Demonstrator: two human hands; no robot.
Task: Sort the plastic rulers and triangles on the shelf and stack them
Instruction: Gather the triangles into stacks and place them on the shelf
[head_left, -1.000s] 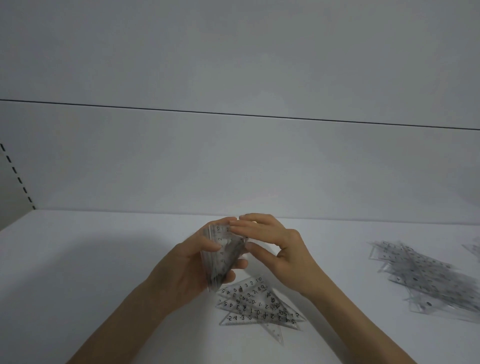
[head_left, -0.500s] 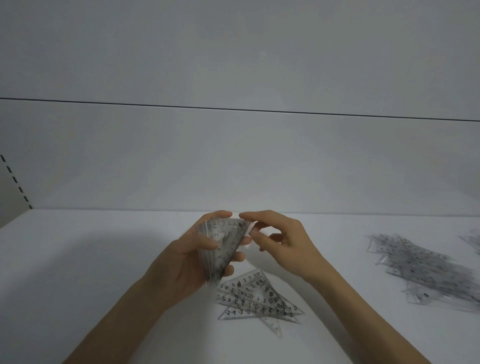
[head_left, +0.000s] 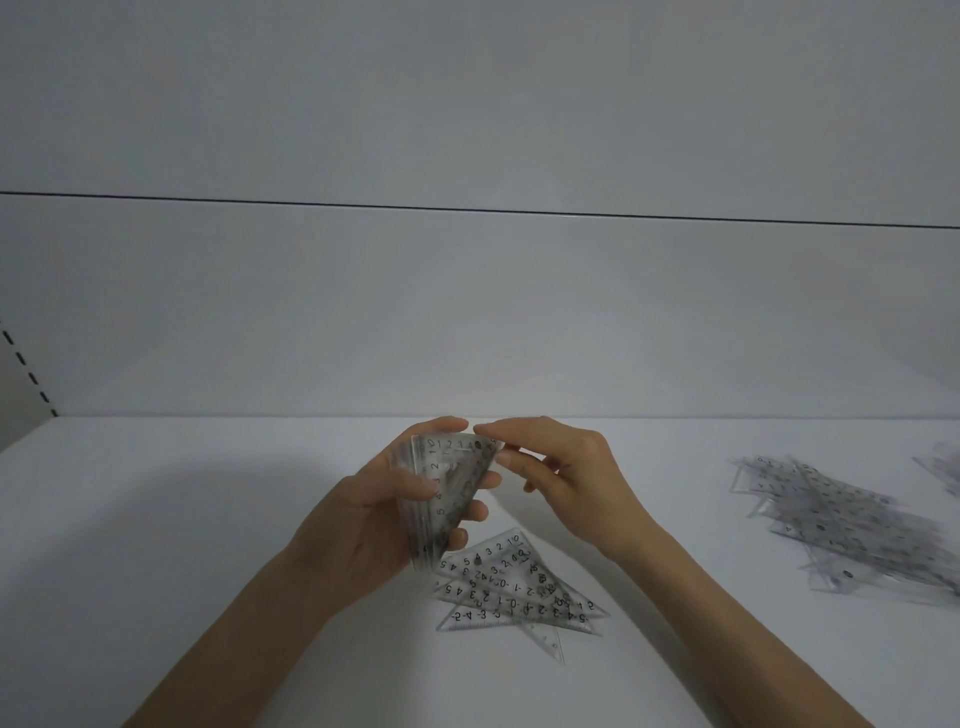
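Two hands meet at frame centre: the left hand (head_left: 374, 525) grips a stack of clear triangles (head_left: 452, 483), the right hand (head_left: 571, 478) pinches its upper corner; loose triangles (head_left: 509, 587) lie below on the shelf (head_left: 208, 519).

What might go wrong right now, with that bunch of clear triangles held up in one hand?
1. The left hand grips the held stack in the air while the right hand seems to pinch its top corner; smooth plastic might fan out and slip.
2. Dropped pieces would likely land on the loose triangles below and scatter them on the shelf.
3. The heap at right looks jumbled; clear pieces may hide mismatched shapes.
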